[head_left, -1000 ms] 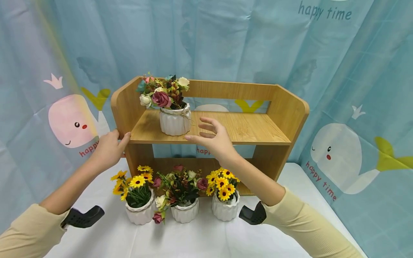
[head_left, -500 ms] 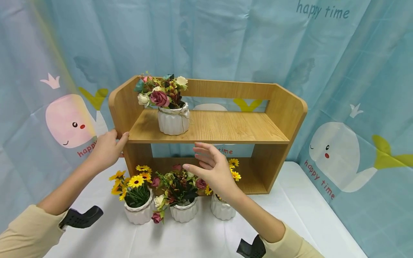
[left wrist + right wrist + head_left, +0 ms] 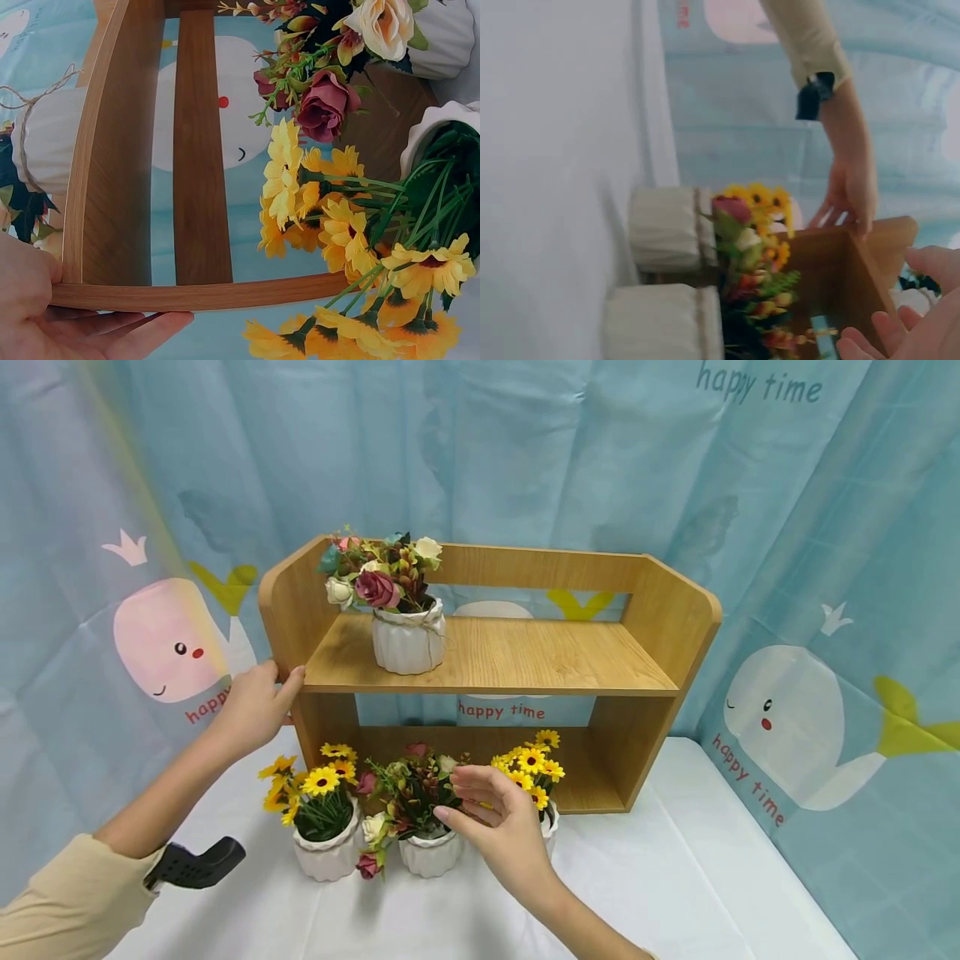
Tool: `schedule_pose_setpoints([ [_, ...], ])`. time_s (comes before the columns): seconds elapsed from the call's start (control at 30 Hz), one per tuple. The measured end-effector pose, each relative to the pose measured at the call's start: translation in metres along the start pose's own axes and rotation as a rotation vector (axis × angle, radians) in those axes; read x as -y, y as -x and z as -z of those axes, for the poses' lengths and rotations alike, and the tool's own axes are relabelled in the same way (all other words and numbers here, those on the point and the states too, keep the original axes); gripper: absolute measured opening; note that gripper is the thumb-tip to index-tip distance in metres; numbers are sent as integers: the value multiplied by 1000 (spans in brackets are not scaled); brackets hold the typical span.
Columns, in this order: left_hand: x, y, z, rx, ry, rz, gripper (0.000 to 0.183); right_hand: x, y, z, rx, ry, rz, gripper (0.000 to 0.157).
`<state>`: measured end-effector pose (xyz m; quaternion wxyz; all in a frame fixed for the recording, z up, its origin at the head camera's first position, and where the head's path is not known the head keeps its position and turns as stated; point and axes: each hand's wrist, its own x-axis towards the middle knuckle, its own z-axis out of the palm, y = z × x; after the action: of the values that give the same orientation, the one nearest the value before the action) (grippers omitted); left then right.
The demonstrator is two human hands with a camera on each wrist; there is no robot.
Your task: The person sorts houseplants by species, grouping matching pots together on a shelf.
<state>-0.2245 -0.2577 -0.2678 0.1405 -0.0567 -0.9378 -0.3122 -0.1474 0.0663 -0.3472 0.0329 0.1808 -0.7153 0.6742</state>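
Note:
My left hand (image 3: 258, 706) holds the left side panel of a two-tier wooden shelf (image 3: 487, 690), thumb on the front edge and fingers along the outer face. My right hand (image 3: 502, 827), fingers loosely bent and holding nothing, hovers in front of the lower tier. It overlaps the right edge of the middle rose pot (image 3: 431, 854) and partly hides the right sunflower pot (image 3: 552, 827); contact cannot be told. On the upper tier, toward the left, stands a white pot of mixed roses (image 3: 408, 639) tied with twine.
A left sunflower pot (image 3: 327, 852) stands on the white tablecloth (image 3: 652, 877), lined up with the other two pots before the shelf. Behind everything hangs a light blue curtain (image 3: 510, 460) with whale prints.
My right hand has come down from beside the upper rose pot to in front of the lower pots. The left hand stays on the shelf panel, and the pots stand as before.

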Motion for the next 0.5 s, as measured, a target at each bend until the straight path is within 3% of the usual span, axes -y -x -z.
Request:
schedule_pose_setpoints([
  [0.27, 0, 0, -1, -7, 10, -4, 48, -31, 24, -5, -27, 4, -75, 41],
  [0.5, 1, 0, -1, -8, 5, -4, 49, -63, 29, -10, -42, 89, -98, 37],
])
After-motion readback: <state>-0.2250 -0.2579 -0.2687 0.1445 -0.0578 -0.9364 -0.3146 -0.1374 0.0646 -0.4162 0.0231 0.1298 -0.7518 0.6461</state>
